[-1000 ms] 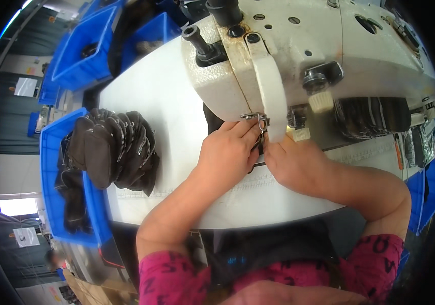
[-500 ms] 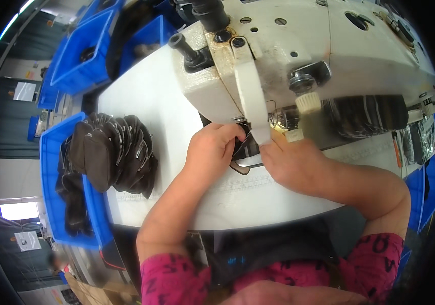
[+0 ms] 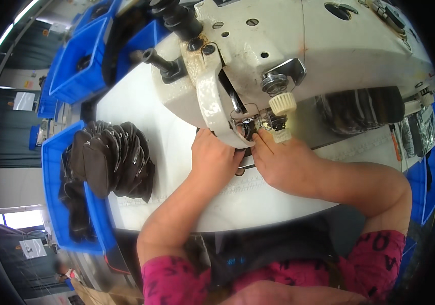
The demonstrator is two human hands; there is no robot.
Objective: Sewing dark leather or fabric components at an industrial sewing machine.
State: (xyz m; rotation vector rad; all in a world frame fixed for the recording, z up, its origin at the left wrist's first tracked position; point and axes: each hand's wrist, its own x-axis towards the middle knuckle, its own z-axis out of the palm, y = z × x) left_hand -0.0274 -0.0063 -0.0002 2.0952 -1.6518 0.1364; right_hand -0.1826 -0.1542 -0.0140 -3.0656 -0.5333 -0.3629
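At the needle area of a white sewing machine [image 3: 237, 56], both my hands are close together on a dark zippered fabric piece [image 3: 240, 156]. Only a small part of that piece shows between them. My left hand [image 3: 215, 157] is closed on its left side, fingertips partly hidden behind the machine's curved white guard [image 3: 211, 101]. My right hand [image 3: 286, 161] is closed at its right side, thumb and forefinger pinched together beside the presser foot [image 3: 248, 123]. A stack of dark zippered pouches [image 3: 115, 162] stands left of my left hand.
A blue bin [image 3: 54, 203] with dark pieces sits at the table's left edge; more blue bins [image 3: 77, 76] stand beyond. Dark striped fabric pieces [image 3: 362, 109] lie under the machine arm. An orange-handled tool [image 3: 395, 145] and clear packets [image 3: 425, 132] are at right.
The view has shifted, so the machine appears farther left. My hands are now closer in at the presser foot, and the zipper seen between them before is mostly hidden.
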